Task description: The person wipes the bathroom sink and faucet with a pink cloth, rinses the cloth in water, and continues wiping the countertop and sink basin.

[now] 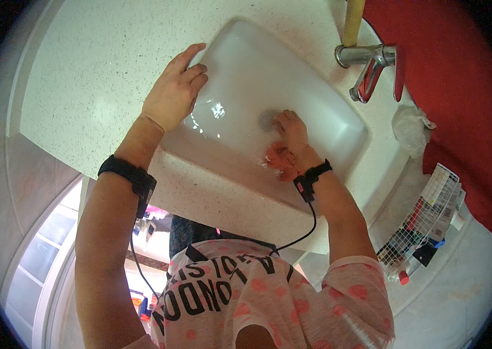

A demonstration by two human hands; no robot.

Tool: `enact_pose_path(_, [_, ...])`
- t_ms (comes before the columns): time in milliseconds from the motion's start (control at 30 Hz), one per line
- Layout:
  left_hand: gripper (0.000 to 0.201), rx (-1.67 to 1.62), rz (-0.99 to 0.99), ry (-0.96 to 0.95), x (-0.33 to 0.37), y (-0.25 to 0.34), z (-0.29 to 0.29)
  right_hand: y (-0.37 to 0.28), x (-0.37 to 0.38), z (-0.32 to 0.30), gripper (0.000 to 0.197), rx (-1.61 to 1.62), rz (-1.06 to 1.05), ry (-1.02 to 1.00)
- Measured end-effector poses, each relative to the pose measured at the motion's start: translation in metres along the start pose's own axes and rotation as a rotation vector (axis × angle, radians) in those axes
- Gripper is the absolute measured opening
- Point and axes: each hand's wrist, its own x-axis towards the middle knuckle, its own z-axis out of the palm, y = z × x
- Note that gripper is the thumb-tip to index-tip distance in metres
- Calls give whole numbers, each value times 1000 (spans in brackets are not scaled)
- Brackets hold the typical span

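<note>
Left hand [174,90] flat, fingers together, resting on rim of white sink [339,116]; right hand [291,135] down in basin, fingers curled pressing orange cloth [279,158] beside drain [268,119]; chrome tap [371,68] at far right.

At about four o'clock we see a white wire basket [417,232] holding flat packages [441,192] with white faces and small multicoloured blocks, plus red and blue tubes. At three o'clock a crumpled clear plastic bag [410,129] lies on the surface [83,75].
</note>
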Motion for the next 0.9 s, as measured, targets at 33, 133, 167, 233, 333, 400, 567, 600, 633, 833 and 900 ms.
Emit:
enact_pose_path(33, [28, -5, -3, -2, -2, -1, 0, 0, 8, -5, 23, -15, -3, -116])
enact_pose_path(133, [26, -20, 19, 8, 6, 4, -1, 33, 18, -3, 20, -13, -200, -136])
enact_pose_path(167, [20, -19, 13, 12, 6, 4, -1, 32, 24, -4, 19, 6, -309, -95])
enact_pose_path(233, [20, -15, 18, 6, 8, 5, -1, 33, 34, -8, 15, 63, -274, -255])
enact_pose_path(333, [26, -24, -3, -29, 6, 3, -1, 12, 49, -20, 13, 270, 87, -509])
enact_pose_path(400, [32, -38, -18, -52, 5, 3, -1, 4, 49, -24, 13, 425, 307, -551])
enact_pose_path(567, [33, 4, -21, -56, 7, 7, -5, -2, 37, -13, 17, -77, -125, -273])
enact_pose_path(600, [33, 8, -15, -58, 7, 7, -5, -2, 37, -12, 17, -73, -123, -267])
enact_pose_path(633, [27, 7, -10, -39, 8, 6, -4, -2, 36, -11, 18, -57, -110, -270])
enact_pose_path(833, [23, 22, 1, -35, 12, 10, -6, 12, 26, -7, 18, -145, -235, -258])
enact_pose_path(900, [24, 36, -6, -43, 11, 10, -5, 7, 22, -15, 17, -126, -233, -232])
